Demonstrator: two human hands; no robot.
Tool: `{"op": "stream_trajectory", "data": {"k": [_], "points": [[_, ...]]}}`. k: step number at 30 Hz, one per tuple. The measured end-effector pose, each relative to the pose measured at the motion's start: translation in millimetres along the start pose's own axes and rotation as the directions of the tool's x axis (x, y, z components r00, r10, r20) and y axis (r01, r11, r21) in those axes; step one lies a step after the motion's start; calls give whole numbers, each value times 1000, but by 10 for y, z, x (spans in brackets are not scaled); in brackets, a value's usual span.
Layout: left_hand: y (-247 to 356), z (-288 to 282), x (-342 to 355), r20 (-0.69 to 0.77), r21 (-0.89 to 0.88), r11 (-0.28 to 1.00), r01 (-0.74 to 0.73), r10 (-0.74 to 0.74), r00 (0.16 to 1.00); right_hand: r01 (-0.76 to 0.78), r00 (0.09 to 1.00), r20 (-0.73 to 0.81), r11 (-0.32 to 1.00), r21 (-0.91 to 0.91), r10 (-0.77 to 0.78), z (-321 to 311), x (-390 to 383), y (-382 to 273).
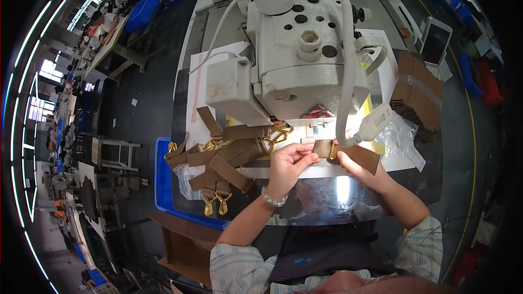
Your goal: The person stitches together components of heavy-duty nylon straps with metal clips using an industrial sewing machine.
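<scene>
Both my hands hold a brown webbing strap (359, 157) in front of the sewing machine (310, 84). My left hand (287, 166) pinches the strap's left end between thumb and fingers, close to the needle area. With thumb and fingers closed, my right hand (355, 170) grips it beside a narrow gold metal piece (332, 149) that crosses the webbing. The strap's right part sticks out past my right hand. On the left lies a pile of brown straps (234, 152) with gold snap hooks (215, 205), some hanging over the table's front.
A stack of brown webbing pieces (417, 95) lies at the right, beside clear plastic wrap (400, 136). A white lamp head (373, 124) on a bent neck hangs just above my right hand. A blue bin (162, 174) and a cardboard box (185, 242) stand left of me.
</scene>
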State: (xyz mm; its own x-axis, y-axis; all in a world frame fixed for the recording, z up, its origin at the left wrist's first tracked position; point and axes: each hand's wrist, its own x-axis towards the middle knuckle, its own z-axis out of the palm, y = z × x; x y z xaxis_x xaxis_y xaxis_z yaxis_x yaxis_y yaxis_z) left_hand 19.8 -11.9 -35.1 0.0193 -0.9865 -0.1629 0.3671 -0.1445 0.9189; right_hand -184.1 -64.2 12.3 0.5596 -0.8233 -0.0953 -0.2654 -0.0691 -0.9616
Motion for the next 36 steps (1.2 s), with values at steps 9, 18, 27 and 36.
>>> {"op": "stream_trajectory", "data": {"k": [9, 18, 27, 36], "points": [[9, 78, -23, 330, 794, 432, -428, 285, 900, 184, 983, -35, 982, 37, -183, -41, 379, 180], [65, 214, 20, 353, 913, 100, -397, 297, 887, -12, 998, 67, 1000, 4, 12, -108, 554, 79], [21, 170, 157, 417, 906, -59, -420, 308, 855, 173, 984, 13, 975, 143, -176, -38, 645, 239], [-13, 174, 133, 446, 893, -195, -406, 249, 860, 153, 985, 44, 966, 211, -166, 10, 750, 553]]}}
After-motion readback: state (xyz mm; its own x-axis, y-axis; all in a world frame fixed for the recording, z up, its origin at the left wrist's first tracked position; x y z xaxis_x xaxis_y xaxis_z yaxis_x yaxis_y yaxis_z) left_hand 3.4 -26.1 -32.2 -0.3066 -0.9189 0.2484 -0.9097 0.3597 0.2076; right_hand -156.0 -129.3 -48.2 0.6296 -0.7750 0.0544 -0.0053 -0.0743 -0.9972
